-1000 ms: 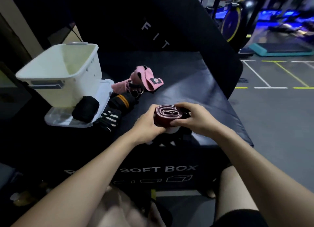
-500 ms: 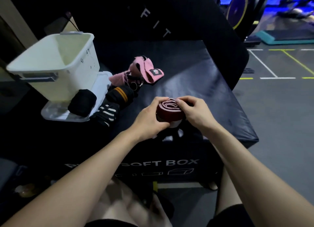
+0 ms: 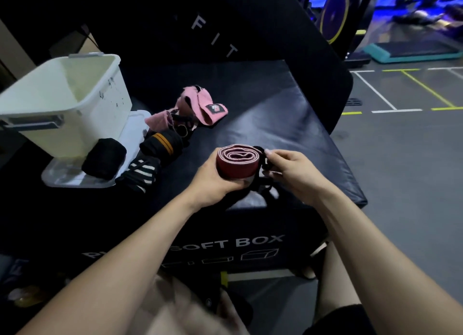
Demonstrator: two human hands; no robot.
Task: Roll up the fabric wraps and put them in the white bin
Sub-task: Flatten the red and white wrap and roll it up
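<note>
Your left hand [image 3: 213,178] cups the red roll [image 3: 236,162] above the box's [image 3: 288,134] near edge, keeping the coil from springing loose. Your right hand [image 3: 292,170] pinches its dark tail end [image 3: 263,159], likely to fasten it. Farther left lie the unrolled pink wraps [image 3: 200,106]; the white bin [image 3: 75,104] waits at the far left corner.

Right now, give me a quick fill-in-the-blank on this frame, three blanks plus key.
1. The left hand grips a rolled wrap whose outer colour is ____.
2. The right hand pinches a ____ loop at the roll's end.
3. The white bin stands to the ____ of the pink wrap.

Missing words: red; black; left
</note>
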